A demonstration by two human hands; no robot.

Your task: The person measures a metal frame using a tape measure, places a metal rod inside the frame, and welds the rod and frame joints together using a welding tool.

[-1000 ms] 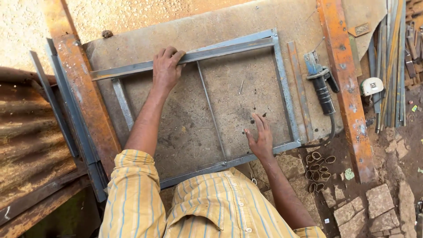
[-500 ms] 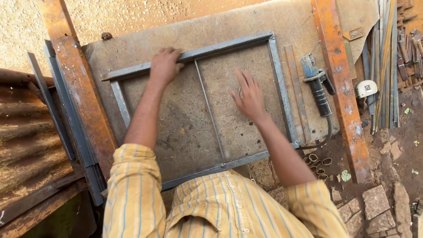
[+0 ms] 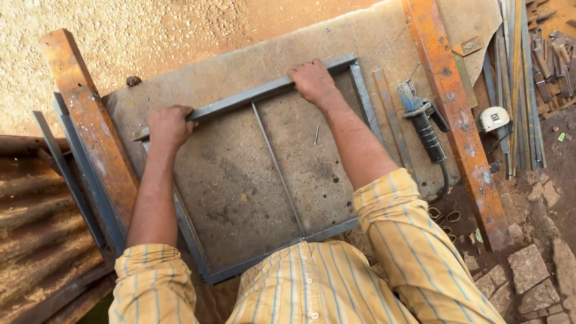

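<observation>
Left hand [image 3: 170,126] and right hand [image 3: 312,81] both clenched on frame [image 3: 264,92] far rail, spread apart for even grip. Grinder [image 3: 427,126] right of right hand, on tabletop [image 3: 240,174].

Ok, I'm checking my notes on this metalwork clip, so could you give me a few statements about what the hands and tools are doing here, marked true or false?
1. Both hands grip the far bar of the grey metal frame. True: the left hand and the right hand both hold it.
2. The frame lies on a flat stone slab. True.
3. The right hand holds the black-handled power tool. False: the tool lies untouched on the slab, to the right of the frame.
4. A thin rod crosses the frame from the far bar to the near bar. True.
5. The tape measure sits inside the frame. False: it lies beyond the rusty orange beam, to the right.
</observation>
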